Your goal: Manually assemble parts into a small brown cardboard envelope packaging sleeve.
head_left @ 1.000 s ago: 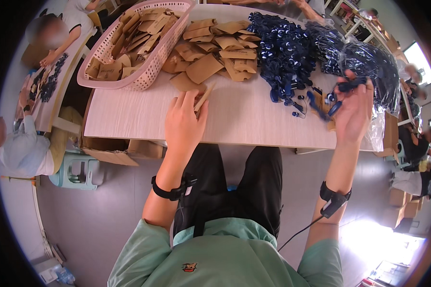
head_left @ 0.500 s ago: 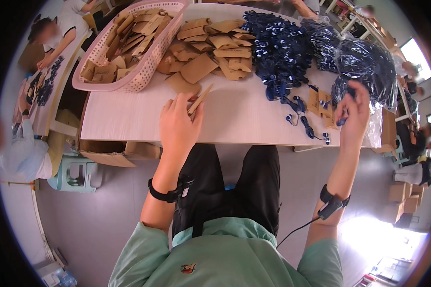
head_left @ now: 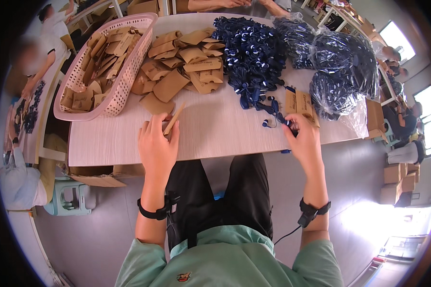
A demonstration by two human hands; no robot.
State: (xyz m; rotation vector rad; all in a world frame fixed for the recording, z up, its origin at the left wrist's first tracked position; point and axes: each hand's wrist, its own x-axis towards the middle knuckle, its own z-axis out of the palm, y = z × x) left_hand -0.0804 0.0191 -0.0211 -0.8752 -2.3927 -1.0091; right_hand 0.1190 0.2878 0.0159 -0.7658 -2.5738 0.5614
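My left hand [head_left: 157,143] is closed on a small brown cardboard pillow box [head_left: 175,118], seen edge-on, just above the table. My right hand [head_left: 306,141] pinches a bundle of navy wired earphones [head_left: 292,125] at the right, near the table's front edge; the fingers hide part of it. Beside that hand lie a few flat brown boxes [head_left: 300,101]. A large heap of navy earphones [head_left: 254,57] spreads behind, with some loose earbuds [head_left: 266,123] trailing toward me. Left of the heap is a pile of brown pillow boxes [head_left: 170,86].
A pink perforated basket [head_left: 141,67] with more boxes stands at the far left of the pale table [head_left: 215,138]. Clear plastic bags of earphones [head_left: 342,67] sit at the right. Other people work around, one across the table. A green stool [head_left: 69,197] stands at left.
My right hand has come down and left from above the bags and closed on the earphones at the front edge. My left hand still holds the box. The whole view has shifted.
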